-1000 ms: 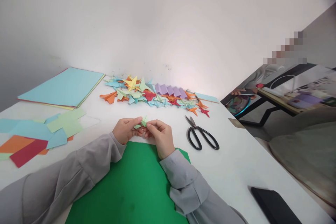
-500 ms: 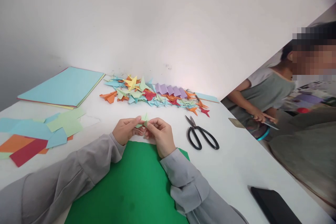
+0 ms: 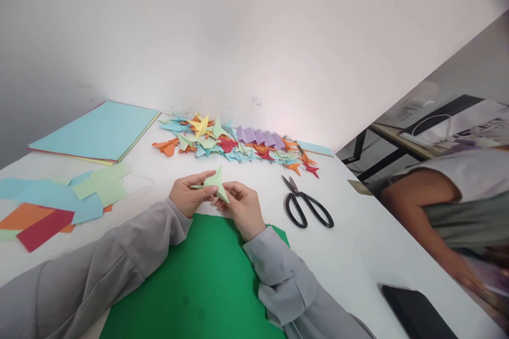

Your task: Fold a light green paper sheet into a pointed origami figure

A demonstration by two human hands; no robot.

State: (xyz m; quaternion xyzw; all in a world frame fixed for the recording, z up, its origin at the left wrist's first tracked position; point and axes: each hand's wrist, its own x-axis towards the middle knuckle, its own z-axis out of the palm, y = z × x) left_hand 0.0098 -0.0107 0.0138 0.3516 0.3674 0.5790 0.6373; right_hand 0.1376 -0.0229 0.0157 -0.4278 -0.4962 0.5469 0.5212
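Evidently, over the white tabletop [image 3: 345, 254], just past the far edge of the green sheet [image 3: 191, 275], the left hand [image 3: 189, 193] and right hand [image 3: 244, 209] both pinch a pale-green folded paper [image 3: 218, 180]. Shaping folds seems in hand; the next move probably wants light fingertip pressure. It looks star-like, its points narrow.

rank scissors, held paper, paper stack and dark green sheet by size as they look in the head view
1. Dark green sheet, though partly covered
2. Paper stack
3. Scissors, by overall outline
4. Held paper
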